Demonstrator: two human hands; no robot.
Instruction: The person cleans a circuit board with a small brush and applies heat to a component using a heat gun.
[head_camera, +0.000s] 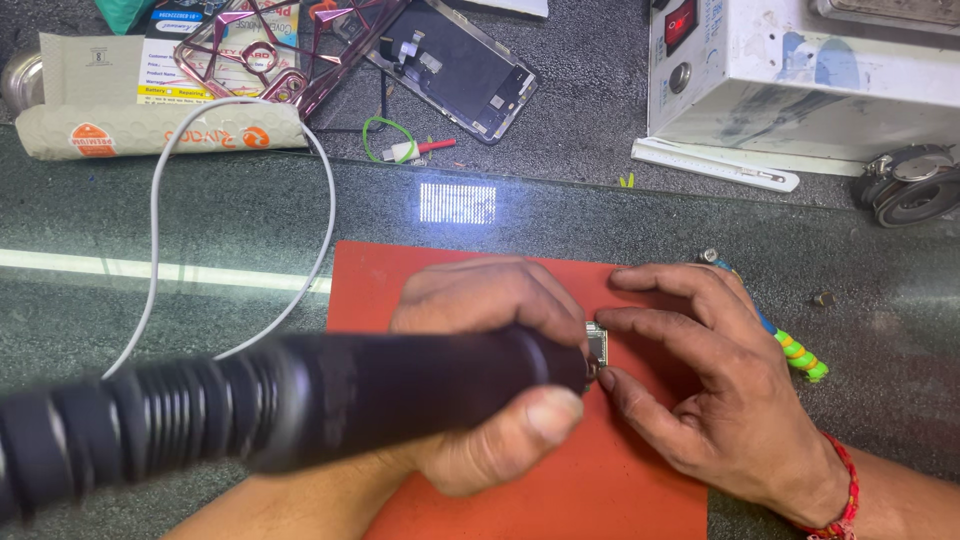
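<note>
My left hand (490, 340) grips a thick black cylindrical tool (300, 400) that runs from the lower left, its tip meeting a small dark chip-like part (598, 343) on an orange mat (560, 490). My right hand (700, 370) rests on the mat to the right, its fingertips touching and steadying the small part. The part is mostly hidden by both hands. A red thread band circles my right wrist.
A white cable (155, 230) loops over the dark glass counter. At the back lie a padded envelope (150, 125), a pink phone case (270, 45), a phone screen assembly (455, 65) and a white machine (800, 70). A blue-green tool (795, 350) lies right of the mat.
</note>
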